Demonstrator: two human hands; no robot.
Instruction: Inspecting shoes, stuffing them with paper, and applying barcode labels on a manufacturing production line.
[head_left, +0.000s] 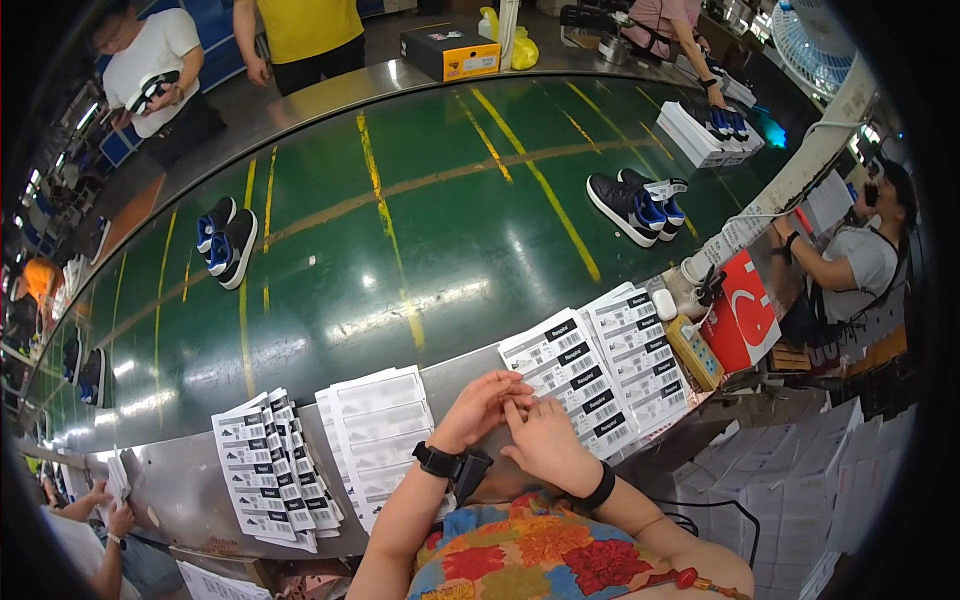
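Note:
My left hand (pixel 484 408) and my right hand (pixel 548 440) meet over the steel ledge at the front of the belt, fingers bent and touching. Whatever may be pinched between the fingertips is too small or hidden to make out. Just beyond them lies a stack of white label sheets (pixel 570 372) with black blocks and barcodes. A second stack of label sheets (pixel 640 350) sits to its right. Left of my hands are paler, mostly blank sheets (pixel 380 420), and farther left a fanned pile of label sheets (pixel 262 470).
A green conveyor belt (pixel 330 300) with yellow lines carries black-and-white sneakers (pixel 640 208), another pair (pixel 228 243), and white boxes (pixel 705 140). A yellow power strip (pixel 695 352), a red card (pixel 742 312) and a slanted pole (pixel 800 170) stand at the right. Several people work around.

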